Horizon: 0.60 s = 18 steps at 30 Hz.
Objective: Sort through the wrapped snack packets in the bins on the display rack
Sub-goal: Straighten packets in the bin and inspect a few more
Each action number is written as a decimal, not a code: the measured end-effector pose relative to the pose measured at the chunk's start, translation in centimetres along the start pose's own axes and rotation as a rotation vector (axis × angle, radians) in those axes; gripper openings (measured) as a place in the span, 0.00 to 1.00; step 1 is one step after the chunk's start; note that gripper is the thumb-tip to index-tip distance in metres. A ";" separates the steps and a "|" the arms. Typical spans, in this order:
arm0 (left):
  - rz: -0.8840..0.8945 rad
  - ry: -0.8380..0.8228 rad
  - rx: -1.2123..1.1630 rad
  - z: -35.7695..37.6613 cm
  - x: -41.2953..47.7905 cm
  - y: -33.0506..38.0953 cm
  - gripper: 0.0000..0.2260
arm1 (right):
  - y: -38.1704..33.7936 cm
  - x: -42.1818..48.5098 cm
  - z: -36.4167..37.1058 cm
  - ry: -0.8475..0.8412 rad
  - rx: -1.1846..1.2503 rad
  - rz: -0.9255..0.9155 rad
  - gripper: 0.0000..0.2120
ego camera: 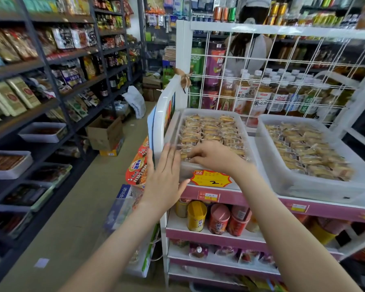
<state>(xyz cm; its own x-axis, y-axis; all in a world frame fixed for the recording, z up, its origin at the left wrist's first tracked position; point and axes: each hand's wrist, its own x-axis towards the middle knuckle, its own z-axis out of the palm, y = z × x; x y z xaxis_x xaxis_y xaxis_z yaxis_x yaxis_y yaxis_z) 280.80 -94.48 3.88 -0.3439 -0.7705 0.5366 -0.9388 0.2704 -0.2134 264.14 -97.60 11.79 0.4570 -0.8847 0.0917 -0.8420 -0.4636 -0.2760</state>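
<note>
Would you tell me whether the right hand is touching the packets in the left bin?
Touching. In the head view the right hand, fingers curled, pinches the front packets in the left bin.

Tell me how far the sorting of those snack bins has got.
Done: the far rows in the left bin lie neat. In hand: the right hand picks at its near-end packets, while the left hand rests flat at its corner. Left: the right bin, which neither hand touches.

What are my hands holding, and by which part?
Left hand: nothing, open beside the bin. Right hand curls into the front packets; whether it grips one cannot be told.
</note>
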 end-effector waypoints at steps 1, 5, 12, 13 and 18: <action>-0.003 -0.002 -0.003 -0.1 0.0 0.0 0.36 | 0.0 -0.1 0.1 0.020 0.028 0.001 0.11; 0.004 0.003 -0.016 -0.2 -0.1 -0.1 0.35 | 0.0 -0.6 0.3 0.086 0.113 0.020 0.09; -0.042 0.101 -0.304 -1.1 0.0 0.4 0.35 | 0.8 -1.3 0.4 0.380 0.422 0.131 0.06; -0.074 0.119 -0.388 -1.4 0.1 0.7 0.34 | 0.7 -1.4 0.3 0.431 0.489 0.146 0.07; -0.245 0.257 -0.816 -3.3 0.6 2.1 0.25 | 0.1 -3.2 -1.4 0.728 0.993 0.263 0.14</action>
<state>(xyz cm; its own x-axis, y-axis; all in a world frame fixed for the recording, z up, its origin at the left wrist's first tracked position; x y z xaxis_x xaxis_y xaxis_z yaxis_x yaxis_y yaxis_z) 278.55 -92.50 6.43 -0.0333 -0.7338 0.6785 -0.6738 0.5179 0.5271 262.19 -94.94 12.78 -0.2213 -0.9130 0.3428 -0.1609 -0.3125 -0.9362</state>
